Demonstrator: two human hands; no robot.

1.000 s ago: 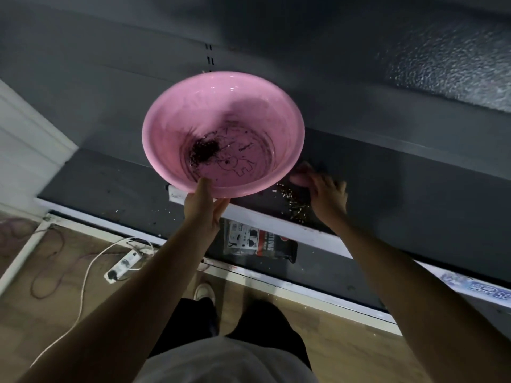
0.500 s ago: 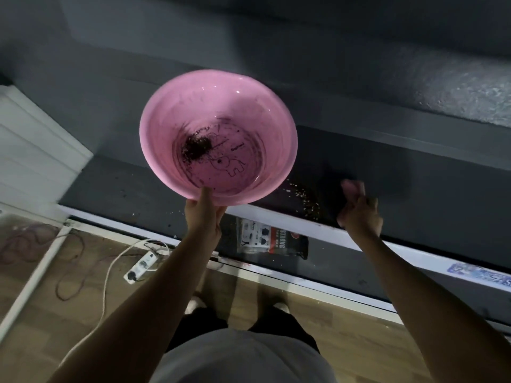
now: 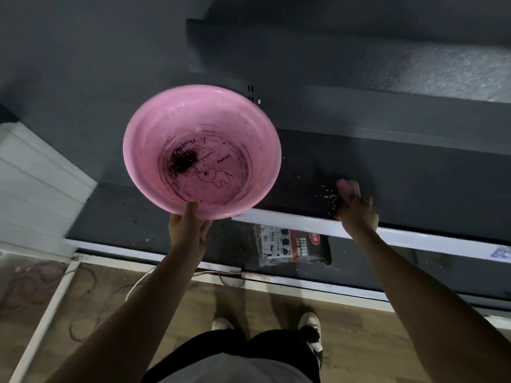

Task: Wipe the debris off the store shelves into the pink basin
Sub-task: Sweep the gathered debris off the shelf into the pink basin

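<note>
Debris (image 3: 330, 199) lies just left of the right hand (image 3: 356, 211), which is curled round a pink cloth (image 3: 347, 187). The left hand (image 3: 189, 230) grips the pink basin (image 3: 154, 128) by its rim. Mid-wipe; the next stroke should drag it leftward to the basin.

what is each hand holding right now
Left hand: closed on the near rim of the pink basin.
Right hand: closed on a pink cloth, beside debris on the shelf.

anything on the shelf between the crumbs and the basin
Nothing visible. The crumbs lie beside the cloth in the right hand; only bare shelf with a few stray specks separates them from the basin, which the left hand holds.
</note>
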